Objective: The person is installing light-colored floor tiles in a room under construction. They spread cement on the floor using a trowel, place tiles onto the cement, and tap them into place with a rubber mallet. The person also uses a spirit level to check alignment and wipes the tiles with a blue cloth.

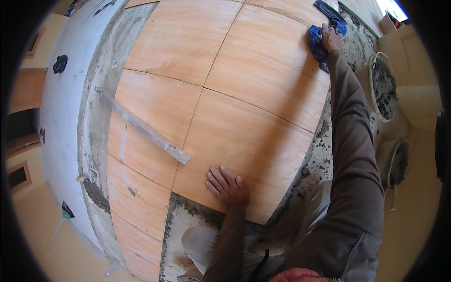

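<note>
Head view, looking down on peach-coloured floor tiles (244, 136). Left hand (228, 186) lies flat, fingers spread, pressed on the near tile beside bare mortar (188, 221). Right hand (331, 38) is stretched far out, gripping a blue cloth (317, 44) against the far tile's edge. Hands are well apart. A long metal straightedge (143, 126) lies slanted across the tiles on the left. A mortar bucket (383, 84) sits right of the outstretched arm.
</note>
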`<control>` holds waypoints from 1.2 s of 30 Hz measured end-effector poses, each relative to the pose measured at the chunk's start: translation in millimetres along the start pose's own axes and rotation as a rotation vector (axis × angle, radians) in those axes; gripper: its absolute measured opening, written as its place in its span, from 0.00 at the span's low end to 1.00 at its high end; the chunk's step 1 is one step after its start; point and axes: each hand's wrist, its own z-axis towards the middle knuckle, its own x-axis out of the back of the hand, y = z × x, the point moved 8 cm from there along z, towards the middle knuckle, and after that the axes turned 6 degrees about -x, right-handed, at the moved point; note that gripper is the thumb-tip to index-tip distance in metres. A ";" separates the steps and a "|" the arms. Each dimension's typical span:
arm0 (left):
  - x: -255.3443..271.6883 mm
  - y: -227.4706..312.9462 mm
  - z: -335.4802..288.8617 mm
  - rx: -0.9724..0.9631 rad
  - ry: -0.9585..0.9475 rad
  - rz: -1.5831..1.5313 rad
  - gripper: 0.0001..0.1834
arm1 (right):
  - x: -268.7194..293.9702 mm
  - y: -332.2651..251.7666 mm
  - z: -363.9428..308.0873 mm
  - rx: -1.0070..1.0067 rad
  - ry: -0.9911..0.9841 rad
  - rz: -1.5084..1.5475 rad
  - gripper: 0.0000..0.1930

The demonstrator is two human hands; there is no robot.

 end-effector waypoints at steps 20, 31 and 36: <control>11.2 -7.4 -3.1 -0.014 0.073 -0.035 0.36 | 61.8 -381.2 -481.0 1.161 -0.259 0.630 0.18; 0.2 -11.6 -6.5 0.022 0.064 -0.023 0.37 | 103.3 -215.3 -458.1 1.129 -0.218 0.526 0.19; -5.6 -13.7 -4.8 0.023 0.029 -0.061 0.38 | 140.0 -105.2 -440.0 1.085 -0.272 0.381 0.22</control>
